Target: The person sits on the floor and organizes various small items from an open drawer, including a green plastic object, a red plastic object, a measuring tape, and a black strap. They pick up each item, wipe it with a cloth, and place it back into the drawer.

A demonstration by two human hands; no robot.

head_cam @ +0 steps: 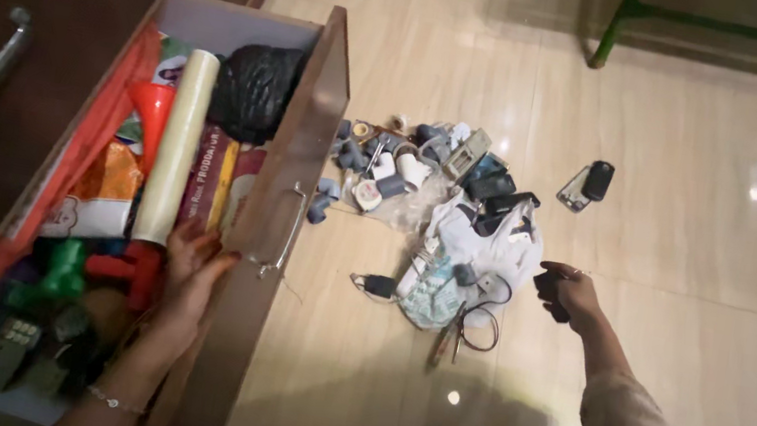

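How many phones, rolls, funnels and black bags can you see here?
Phones on the floor: 2
Pale roll in the drawer: 1
Red funnel: 1
Black bag: 1
Total: 5

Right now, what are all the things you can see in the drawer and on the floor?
Drawer: one, brown wood, pulled open at left.
Roll: one, pale, lying in the drawer.
Bag: one, black, drawer's far end.
Funnel: one, red-orange, beside the roll.
Pile of small parts: one, grey and white, on the floor.
Phones: two, dark, on the floor apart.
Left hand: inside the drawer.
Right hand: fingers closed around a small dark object.
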